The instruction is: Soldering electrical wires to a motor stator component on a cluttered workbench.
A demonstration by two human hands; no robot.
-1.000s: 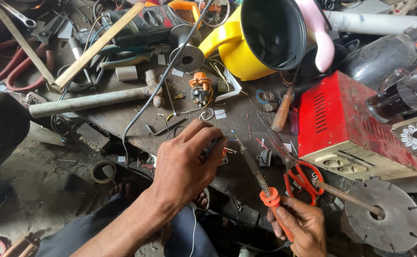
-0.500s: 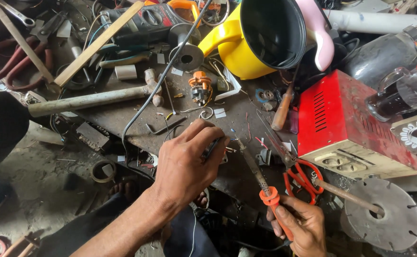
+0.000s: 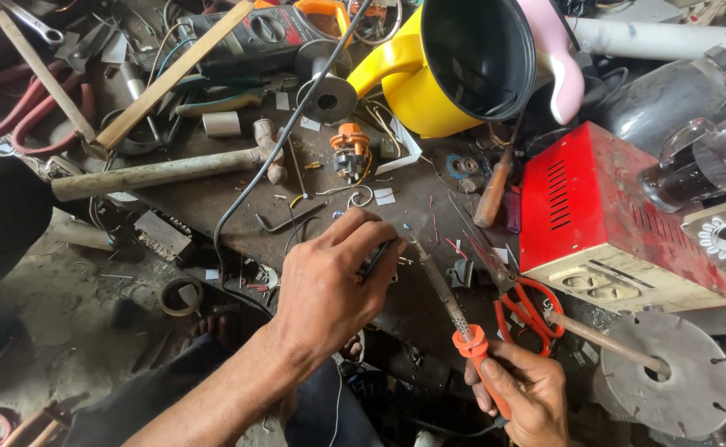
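Soldering iron held to a small part on a cluttered bench.

The orange-handled soldering iron [image 3: 470, 348] is gripped in the closed right hand [image 3: 522, 396], its tip brought beside a small dark component [image 3: 375, 258] pinched between the left hand [image 3: 330, 290] fingers, near the bench's front edge. Judged risk: fingertips burned by the hot tip so close. Beyond lie a dented red metal box [image 3: 603, 223], a wooden-handled hammer [image 3: 164, 172] and a glossy yellow kettle [image 3: 454, 66].

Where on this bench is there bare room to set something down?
One bare patch of benchtop, between the hammer and the left hand. Another, smaller, between the orange part and red box. The back is crowded with tools.
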